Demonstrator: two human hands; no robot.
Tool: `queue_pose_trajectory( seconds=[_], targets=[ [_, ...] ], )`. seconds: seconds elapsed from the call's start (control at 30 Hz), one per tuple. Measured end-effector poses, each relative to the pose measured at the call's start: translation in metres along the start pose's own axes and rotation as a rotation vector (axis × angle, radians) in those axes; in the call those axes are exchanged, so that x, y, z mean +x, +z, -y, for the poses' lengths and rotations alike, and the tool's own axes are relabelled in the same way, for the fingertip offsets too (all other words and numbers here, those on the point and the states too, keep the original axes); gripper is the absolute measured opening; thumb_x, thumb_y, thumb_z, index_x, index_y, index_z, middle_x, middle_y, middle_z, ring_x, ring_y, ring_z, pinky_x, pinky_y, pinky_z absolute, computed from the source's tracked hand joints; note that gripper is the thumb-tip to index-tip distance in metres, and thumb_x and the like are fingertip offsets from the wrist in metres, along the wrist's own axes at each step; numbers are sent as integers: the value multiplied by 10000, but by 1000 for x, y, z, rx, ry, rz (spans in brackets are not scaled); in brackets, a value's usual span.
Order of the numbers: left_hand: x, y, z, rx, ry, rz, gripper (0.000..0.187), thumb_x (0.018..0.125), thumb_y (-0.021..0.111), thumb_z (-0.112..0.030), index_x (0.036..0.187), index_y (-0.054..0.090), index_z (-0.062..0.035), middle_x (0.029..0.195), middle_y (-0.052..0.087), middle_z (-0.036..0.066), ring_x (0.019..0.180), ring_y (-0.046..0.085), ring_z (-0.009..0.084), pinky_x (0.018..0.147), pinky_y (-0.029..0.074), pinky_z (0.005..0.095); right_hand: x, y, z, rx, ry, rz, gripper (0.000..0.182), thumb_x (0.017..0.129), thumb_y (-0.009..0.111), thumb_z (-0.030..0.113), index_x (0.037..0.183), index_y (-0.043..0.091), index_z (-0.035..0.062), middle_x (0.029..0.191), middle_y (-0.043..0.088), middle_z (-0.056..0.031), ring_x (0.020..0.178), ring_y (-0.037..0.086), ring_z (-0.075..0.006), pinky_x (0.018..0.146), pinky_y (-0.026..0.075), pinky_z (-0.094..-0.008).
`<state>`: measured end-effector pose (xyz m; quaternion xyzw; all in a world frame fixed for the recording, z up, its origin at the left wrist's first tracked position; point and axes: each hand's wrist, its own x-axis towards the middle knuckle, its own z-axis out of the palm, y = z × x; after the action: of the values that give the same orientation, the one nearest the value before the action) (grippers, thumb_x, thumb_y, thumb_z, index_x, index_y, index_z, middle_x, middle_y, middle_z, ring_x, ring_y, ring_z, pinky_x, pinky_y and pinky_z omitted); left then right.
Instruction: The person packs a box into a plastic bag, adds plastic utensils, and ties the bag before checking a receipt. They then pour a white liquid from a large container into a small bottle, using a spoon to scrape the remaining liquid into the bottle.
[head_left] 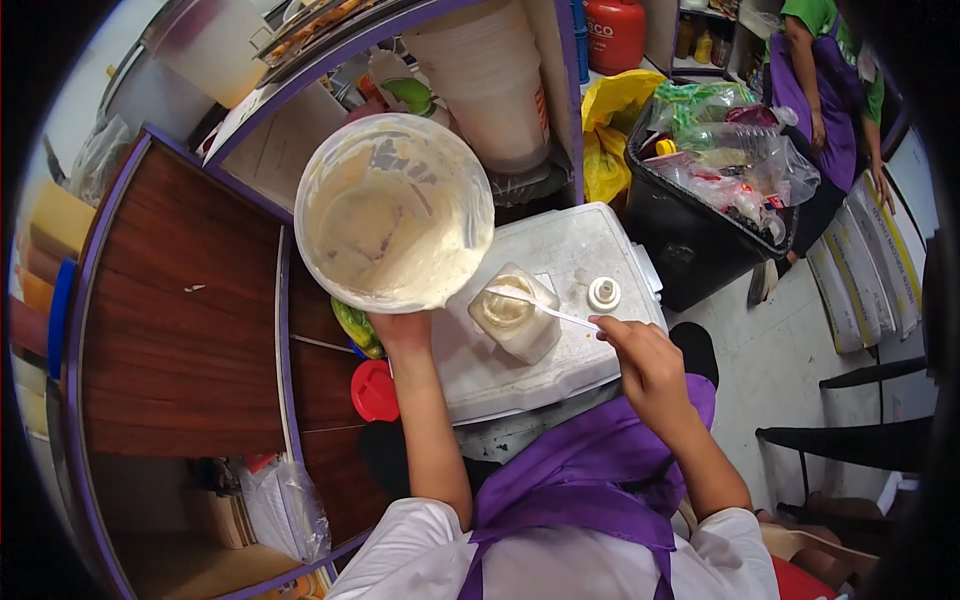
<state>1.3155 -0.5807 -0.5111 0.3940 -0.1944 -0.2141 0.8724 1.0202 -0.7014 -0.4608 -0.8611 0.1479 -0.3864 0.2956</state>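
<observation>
My left hand (402, 330) holds up a translucent plastic bucket (395, 210) from underneath, most of the fingers hidden behind it. The bucket is tilted so its mouth shows, and thick cream-coloured sauce coats the walls and bottom. Pinched in my right hand (648, 368) is a white plastic spoon (565, 313), whose far end lies at the mouth of a squarish bottle (530, 340). Pale sauce smears the bottle's opening. To the right of the bottle sits a white pump top or cap (604, 294). Both stand on a white plastic box lid (600, 240).
A black bin (690, 255) heaped with plastic waste stands beyond the box, beside a yellow bag (608, 130). A red lid (375, 390) is left of the box. Brown-curtained shelving (185, 310) borders the left. Another person in a purple apron (825, 100) is at upper right.
</observation>
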Motion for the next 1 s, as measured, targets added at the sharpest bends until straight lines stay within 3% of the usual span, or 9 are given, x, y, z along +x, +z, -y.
queue_pose_trajectory(
  seconds=[0.1, 0.13, 0.27, 0.37, 0.57, 0.7, 0.8, 0.9, 1.0],
  targets=[
    [-14, -19, -6, -988, -327, 380, 599, 969, 381, -471, 1417, 359, -74, 1483, 339, 142, 1355, 314, 345, 1135, 214, 528, 2, 5, -3, 36, 13, -2, 456, 728, 574, -135, 1140, 626, 53, 854, 651, -102, 684, 579, -244, 633, 431, -321],
    [-25, -26, -8, -1460, -482, 152, 613, 964, 375, -489, 1413, 364, -73, 1477, 349, 146, 1355, 316, 344, 1134, 220, 527, 1, 7, -4, 41, 19, -2, 446, 737, 573, -135, 1138, 627, 53, 856, 654, -105, 697, 591, -244, 640, 435, -318],
    [-47, -48, -7, -1673, -545, -48, 616, 959, 383, -481, 1414, 359, -67, 1479, 346, 153, 1352, 325, 338, 1133, 224, 524, 0, 12, -8, 68, 53, -3, 413, 764, 564, -128, 1132, 629, 46, 863, 665, -109, 740, 619, -238, 661, 452, -309],
    [-58, -41, -9, -1179, -449, 109, 621, 954, 393, -482, 1406, 367, -57, 1471, 356, 160, 1342, 339, 346, 1132, 229, 522, 1, 14, -6, 79, 110, 18, 380, 789, 554, -125, 1123, 634, 36, 859, 671, -108, 753, 631, -230, 662, 468, -299],
    [-91, -37, -4, -1172, -428, 161, 611, 954, 403, -467, 1389, 385, -39, 1445, 384, 184, 1327, 356, 361, 1128, 247, 515, 3, 19, -5, 78, 174, 20, 331, 821, 557, -105, 1112, 645, 25, 840, 677, -110, 754, 644, -204, 660, 482, -277],
    [-108, -52, 9, -1400, -515, -211, 576, 956, 429, -441, 1371, 404, -43, 1411, 422, 182, 1308, 388, 353, 1113, 285, 510, 6, 16, -9, 45, 144, 23, 320, 804, 593, -91, 1094, 659, 27, 819, 673, -93, 680, 604, -175, 619, 462, -272],
    [-121, -39, 2, -905, -504, -367, 577, 950, 454, -435, 1370, 401, -43, 1421, 408, 177, 1314, 380, 356, 1105, 289, 532, 9, 14, -6, -17, 125, 30, 317, 764, 642, -86, 1055, 681, 33, 780, 663, -68, 624, 549, -159, 584, 419, -272],
    [-128, -33, -3, -1032, -534, -354, 638, 937, 519, -363, 1433, 285, -38, 1487, 259, 216, 1365, 259, 416, 1119, 230, 590, 15, 10, -2, -158, -9, 47, 326, 754, 645, -91, 1051, 685, 39, 765, 659, -60, 631, 553, -169, 592, 401, -281],
    [-128, -40, 5, -1329, -600, -440, 636, 943, 523, -332, 1433, 266, -19, 1481, 220, 258, 1364, 223, 453, 1134, 225, 576, 18, 5, 0, -213, -23, 62, 324, 744, 648, -95, 1043, 683, 25, 783, 669, -64, 657, 588, -173, 611, 399, -288]
  ],
)
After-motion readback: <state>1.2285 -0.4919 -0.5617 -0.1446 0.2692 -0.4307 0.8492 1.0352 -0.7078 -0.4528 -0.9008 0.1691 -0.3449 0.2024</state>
